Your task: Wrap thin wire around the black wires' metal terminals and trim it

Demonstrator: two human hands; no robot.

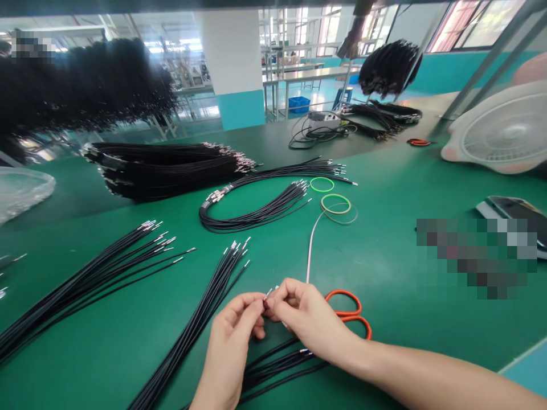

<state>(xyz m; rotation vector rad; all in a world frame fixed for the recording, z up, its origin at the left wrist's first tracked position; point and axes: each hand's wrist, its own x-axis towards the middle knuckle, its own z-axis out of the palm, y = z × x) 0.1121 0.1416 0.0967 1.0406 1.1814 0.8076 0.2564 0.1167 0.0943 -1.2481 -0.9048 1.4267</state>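
Observation:
My left hand (pixel 235 333) and my right hand (pixel 305 316) meet low in the middle of the view, fingertips pinched together on the metal-tipped end of a thin wire (pixel 268 294). A white cable tie (pixel 310 245) runs up from my right hand toward the green rubber bands (pixel 335 204). Under my wrists lies a small bunch of black wires (pixel 277 364). Orange-handled scissors (pixel 348 313) lie just right of my right hand. A loose bundle of black wires (pixel 200 319) stretches to the left of my left hand.
More black wire bundles lie fanned at left (pixel 94 276), coiled in the centre (pixel 256 210) and stacked behind (pixel 162 168) on the green table (pixel 384 267). A white fan (pixel 499 134) and a phone (pixel 515 210) sit at right. Wire bunches hang overhead at left and back right.

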